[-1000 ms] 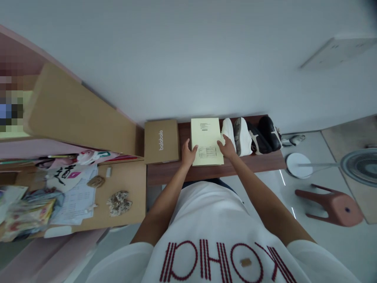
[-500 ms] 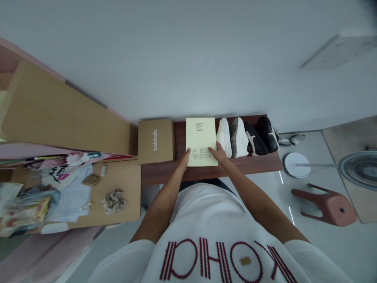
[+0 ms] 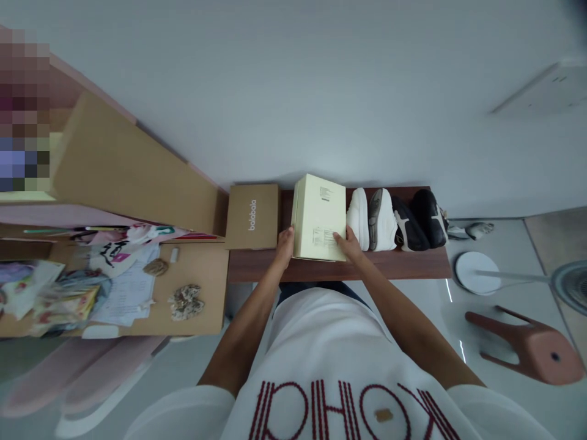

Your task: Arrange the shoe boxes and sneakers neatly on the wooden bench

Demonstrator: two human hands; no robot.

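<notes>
A pale yellow shoebox with small printed labels is gripped at its near end, above the brown wooden board. My left hand presses on its left side, and my right hand clasps the right edge with the thumb on top. The box is tilted, its left side wall showing. To its left sits a brown "balabala" box. On its right stand white shoes and black shoes, side by side in a row.
At left, a desk carries papers, a scrunchie and plastic packets, below a tan panel. A pinkish-brown stool and a fan stand on the floor at right. A wall runs behind the board.
The yellow shoebox has tipped, its right side lower, so its left wall now shows. My left hand has shifted onto that side. The view has swung slightly left.
</notes>
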